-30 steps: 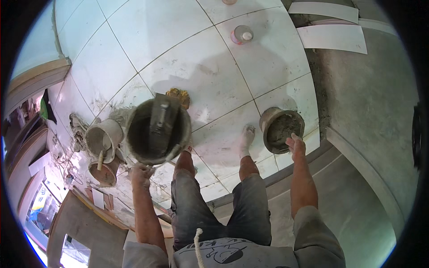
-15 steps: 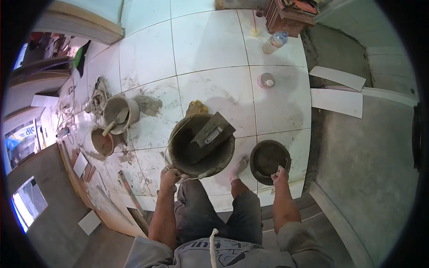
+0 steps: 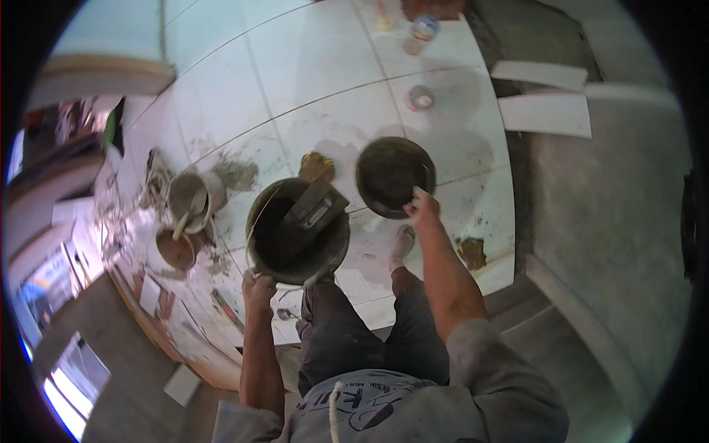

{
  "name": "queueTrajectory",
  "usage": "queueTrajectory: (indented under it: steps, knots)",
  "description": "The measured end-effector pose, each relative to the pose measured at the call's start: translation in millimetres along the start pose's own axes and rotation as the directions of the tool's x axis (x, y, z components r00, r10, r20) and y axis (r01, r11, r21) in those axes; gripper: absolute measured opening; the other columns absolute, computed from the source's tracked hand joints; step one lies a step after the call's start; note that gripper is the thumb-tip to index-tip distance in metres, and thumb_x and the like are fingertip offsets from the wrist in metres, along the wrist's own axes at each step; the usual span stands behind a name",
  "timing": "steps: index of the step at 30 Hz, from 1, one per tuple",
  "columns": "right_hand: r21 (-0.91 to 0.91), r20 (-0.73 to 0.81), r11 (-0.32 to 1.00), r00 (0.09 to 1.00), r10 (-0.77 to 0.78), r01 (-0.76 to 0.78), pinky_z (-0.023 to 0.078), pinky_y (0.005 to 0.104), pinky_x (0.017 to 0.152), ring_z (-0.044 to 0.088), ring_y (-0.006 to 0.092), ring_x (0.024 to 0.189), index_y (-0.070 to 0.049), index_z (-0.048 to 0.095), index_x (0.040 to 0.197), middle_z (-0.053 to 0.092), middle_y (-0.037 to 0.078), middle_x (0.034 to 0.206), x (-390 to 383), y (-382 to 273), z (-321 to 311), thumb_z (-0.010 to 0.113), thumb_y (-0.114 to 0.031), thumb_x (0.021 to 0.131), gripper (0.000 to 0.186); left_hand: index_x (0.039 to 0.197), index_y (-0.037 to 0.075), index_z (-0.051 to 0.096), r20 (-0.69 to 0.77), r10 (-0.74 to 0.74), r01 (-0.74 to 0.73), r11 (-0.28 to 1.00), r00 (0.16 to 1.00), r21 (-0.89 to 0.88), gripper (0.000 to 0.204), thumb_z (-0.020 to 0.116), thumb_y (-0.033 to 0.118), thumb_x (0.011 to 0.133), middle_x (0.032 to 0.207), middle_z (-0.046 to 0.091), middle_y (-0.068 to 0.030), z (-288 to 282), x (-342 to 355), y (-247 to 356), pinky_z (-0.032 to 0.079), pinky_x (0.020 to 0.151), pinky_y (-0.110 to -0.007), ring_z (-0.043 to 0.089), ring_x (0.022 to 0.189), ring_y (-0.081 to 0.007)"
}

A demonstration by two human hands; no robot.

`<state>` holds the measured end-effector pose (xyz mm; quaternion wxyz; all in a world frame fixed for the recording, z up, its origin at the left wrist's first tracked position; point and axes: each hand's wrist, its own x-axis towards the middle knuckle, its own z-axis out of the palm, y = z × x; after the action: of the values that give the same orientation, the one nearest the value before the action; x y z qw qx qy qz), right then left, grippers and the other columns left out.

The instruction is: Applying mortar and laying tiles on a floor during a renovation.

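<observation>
My left hand [image 3: 258, 288] is closed on the near rim of a dark, mortar-stained bucket [image 3: 269, 244] with a wire handle. A plastering trowel [image 3: 316, 212] with a flat rectangular blade lies across its top, tilted over the far right rim. My right hand [image 3: 422, 209] grips the near right edge of a second, dark round bucket [image 3: 393, 173], held up over the tiles to the right of the first. What either bucket holds inside is too dark to make out.
At left stand a grey bucket [image 3: 216, 193] with a small trowel [image 3: 190, 211] and a smaller pail [image 3: 173, 251]. Plastic bottles [image 3: 421, 98] [image 3: 423, 33] stand on the far tiles. White tile pieces [image 3: 546, 114] lie at right. A brown patch [image 3: 471, 252] marks the floor's near edge.
My right hand has lifted its bucket up and to the left, uncovering a brown patch on the floor. The left bucket has shifted slightly left, and my view has turned.
</observation>
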<state>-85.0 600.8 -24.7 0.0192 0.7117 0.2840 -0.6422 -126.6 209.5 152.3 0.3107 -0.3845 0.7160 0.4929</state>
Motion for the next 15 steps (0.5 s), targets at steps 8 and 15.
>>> queueTrajectory:
  steps: [8,15]
  knots:
    - [-0.029,0.184,0.996,0.98,-0.072,0.078,0.048,0.0329,0.054,0.057,0.0193,0.056,0.001,0.059,0.095,0.057,0.01,0.072,-9.2,-4.0,54.6,0.061,-0.028,0.078,0.033,0.092,0.002,0.05,0.189,0.158,-0.16,0.987,0.969,-0.005,0.031,0.053,0.006,0.061,0.074,0.051,-0.0014,13.7,-37.1,37.5,0.036,0.05,-0.02,0.044,0.058,-0.0068]
    - [-0.813,0.546,-0.254,0.538,-0.642,0.523,0.05,0.0419,0.072,0.061,0.0324,0.084,-0.006,0.062,0.07,0.061,0.017,0.084,-3.6,-3.2,-149.3,0.057,-0.026,0.077,0.021,0.087,0.002,0.048,0.482,0.094,-0.224,0.949,0.871,0.22,0.028,0.048,0.0,0.059,0.08,0.049,-0.0025,55.3,-46.2,37.2,0.04,0.061,-0.023,0.044,0.067,-0.0101]
